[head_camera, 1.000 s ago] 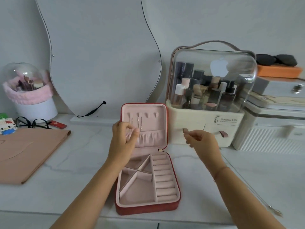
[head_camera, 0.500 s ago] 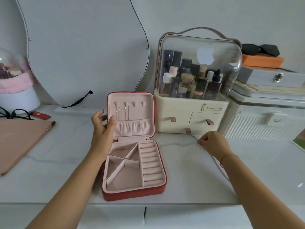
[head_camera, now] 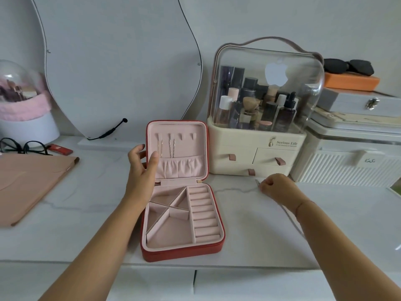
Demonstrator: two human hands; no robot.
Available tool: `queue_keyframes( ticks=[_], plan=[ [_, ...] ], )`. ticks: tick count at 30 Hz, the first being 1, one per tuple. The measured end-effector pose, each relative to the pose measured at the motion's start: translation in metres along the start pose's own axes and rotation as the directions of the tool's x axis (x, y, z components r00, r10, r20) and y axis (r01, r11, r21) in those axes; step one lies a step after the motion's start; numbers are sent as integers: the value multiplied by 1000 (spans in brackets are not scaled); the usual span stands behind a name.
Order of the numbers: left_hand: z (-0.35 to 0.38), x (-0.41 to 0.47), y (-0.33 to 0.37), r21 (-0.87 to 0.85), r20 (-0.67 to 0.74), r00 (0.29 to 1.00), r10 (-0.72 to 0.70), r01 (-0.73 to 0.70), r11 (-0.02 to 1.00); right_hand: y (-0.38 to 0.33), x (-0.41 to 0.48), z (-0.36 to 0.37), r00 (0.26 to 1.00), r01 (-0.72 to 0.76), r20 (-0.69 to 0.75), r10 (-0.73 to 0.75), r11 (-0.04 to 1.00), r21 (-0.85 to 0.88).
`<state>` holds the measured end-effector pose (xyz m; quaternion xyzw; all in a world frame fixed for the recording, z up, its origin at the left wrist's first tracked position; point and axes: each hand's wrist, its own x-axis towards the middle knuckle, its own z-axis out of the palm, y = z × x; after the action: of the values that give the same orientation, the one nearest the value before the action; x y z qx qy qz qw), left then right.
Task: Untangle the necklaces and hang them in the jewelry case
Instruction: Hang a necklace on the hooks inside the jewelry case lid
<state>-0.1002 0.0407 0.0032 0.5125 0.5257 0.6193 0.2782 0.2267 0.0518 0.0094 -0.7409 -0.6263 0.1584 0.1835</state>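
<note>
A red jewelry case (head_camera: 184, 253) with pink lining stands open on the white marble counter, its lid upright. Two thin chains (head_camera: 171, 146) hang from hooks inside the lid, above a gathered pocket. My left hand (head_camera: 141, 168) grips the lid's left edge, thumb on the lining and fingers behind it. To the right of the case, my right hand (head_camera: 275, 187) rests on the counter, its fingers pinched on the end of a thin silver necklace (head_camera: 293, 220) that trails back along the counter beside my forearm.
A cosmetics organizer (head_camera: 256, 157) with a clear dome stands right behind the case. White ribbed boxes (head_camera: 347, 168) sit at the far right. A pink folder (head_camera: 32, 183), glasses (head_camera: 21, 146), a domed brush holder (head_camera: 23, 118) and a wavy mirror (head_camera: 119, 61) fill the left and back.
My left hand moved from the hooks inside the lid to the lid's left edge. My right hand dropped to the counter and closed on the silver necklace. The view shifted slightly.
</note>
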Motion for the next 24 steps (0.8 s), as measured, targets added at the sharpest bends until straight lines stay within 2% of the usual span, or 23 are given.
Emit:
queue_keyframes(
  ticks=[3, 6, 9, 11, 12, 14, 16, 18, 21, 24],
  plan=[
    [1, 0, 0, 27, -8, 1000, 5, -4, 1000, -7, -10, -11, 999, 6, 48, -20, 959, 282],
    [1, 2, -3, 110, -71, 996, 54, -46, 993, -25, -23, -23, 984, 11, 145, -105, 844, 536],
    [0, 2, 0, 368, -142, 954, 263, -196, 909, -47, -37, -29, 960, 2, 194, -200, 700, 714],
    [4, -3, 13, 451, -90, 888, 451, -367, 814, -62, -43, -30, 943, 26, 185, -276, 618, 786],
    [8, -7, 21, 428, -30, 861, 508, -448, 785, -69, -46, -30, 935, 40, 175, -307, 582, 812],
    [18, -20, 37, 288, 128, 864, 487, -503, 815, -84, -51, -31, 920, 64, 149, -363, 513, 856],
    [30, -37, 54, 153, 293, 919, 263, -316, 936, -98, -55, -32, 900, 78, 131, -415, 450, 889],
    [39, -47, 63, 47, 403, 914, 42, -67, 997, -111, -58, -32, 880, 95, 117, -460, 412, 906],
    [43, -45, 64, -132, 454, 889, -62, 136, 982, -124, -58, -29, 867, 127, 94, -489, 399, 908],
    [40, -40, 65, -223, 417, 905, -77, 185, 957, -131, -54, -26, 874, 148, 75, -480, 410, 900]
  ],
)
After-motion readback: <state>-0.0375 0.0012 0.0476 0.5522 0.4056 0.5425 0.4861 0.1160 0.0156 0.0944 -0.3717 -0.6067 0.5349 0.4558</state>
